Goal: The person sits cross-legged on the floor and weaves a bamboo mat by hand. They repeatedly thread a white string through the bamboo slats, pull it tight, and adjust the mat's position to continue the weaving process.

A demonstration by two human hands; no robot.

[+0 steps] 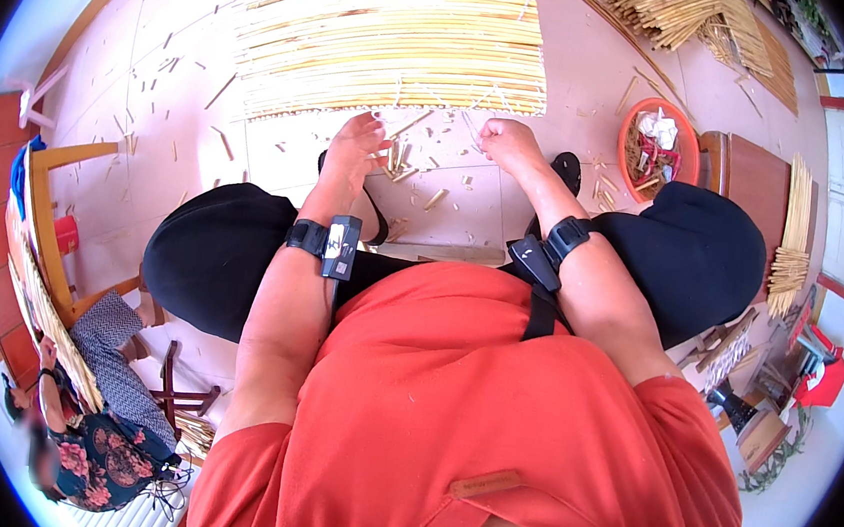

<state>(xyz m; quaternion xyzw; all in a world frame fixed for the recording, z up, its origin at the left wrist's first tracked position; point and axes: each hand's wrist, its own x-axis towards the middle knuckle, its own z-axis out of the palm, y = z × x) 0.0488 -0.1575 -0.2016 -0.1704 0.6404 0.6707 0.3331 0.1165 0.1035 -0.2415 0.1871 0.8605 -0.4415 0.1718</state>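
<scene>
A mat of yellow reed stalks point(392, 35), bound side by side with string, lies on the floor in front of me. Just below its near edge is my left hand point(357, 145), its fingers partly bent and apart, with nothing visible in them. My right hand point(509, 143) is closed in a pinch near the mat's right corner. A thin pale string point(470, 127) seems to run from the mat to these fingers, though it is faint. White string point(447, 97) zigzags along the mat's near edge. Short cut reed pieces point(399, 157) lie between my hands.
An orange basket point(695, 159) with scraps stands at the right, beside a brown wooden box point(756, 187). Reed bundles lie at the far right point(660, 8) and on the box's right side point(795, 226). At the lower left another person point(104, 457) sits by a yellow wooden frame point(49, 221).
</scene>
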